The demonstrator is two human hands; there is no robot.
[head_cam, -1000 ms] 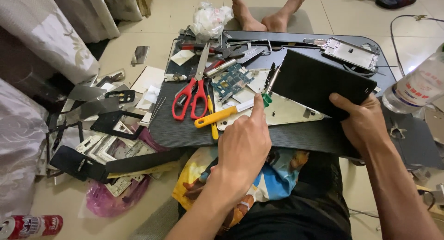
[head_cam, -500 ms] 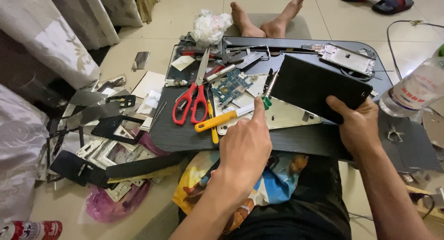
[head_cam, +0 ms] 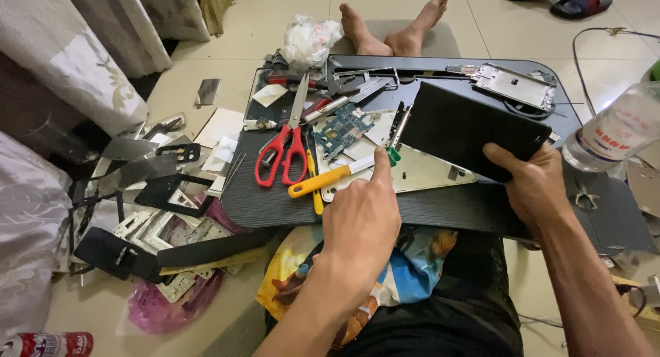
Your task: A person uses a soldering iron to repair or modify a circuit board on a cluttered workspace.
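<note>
Two hands over the dark lap tray [head_cam: 440, 209], little shifted from a second ago: right hand [head_cam: 533, 188] still clasped around the black flat panel [head_cam: 467, 126], left hand [head_cam: 361, 223] empty, forefinger extended beside the yellow-handled screwdriver [head_cam: 330, 178] near the circuit board [head_cam: 342, 128].

The left hand [head_cam: 361, 223] is pointing its forefinger toward a green-tipped tool [head_cam: 393, 138] over a metal plate [head_cam: 419, 172], while the right hand [head_cam: 533, 188] is gripping a black panel [head_cam: 471, 126] above the dark lap table [head_cam: 440, 209], near red scissors [head_cam: 283, 150].
</note>
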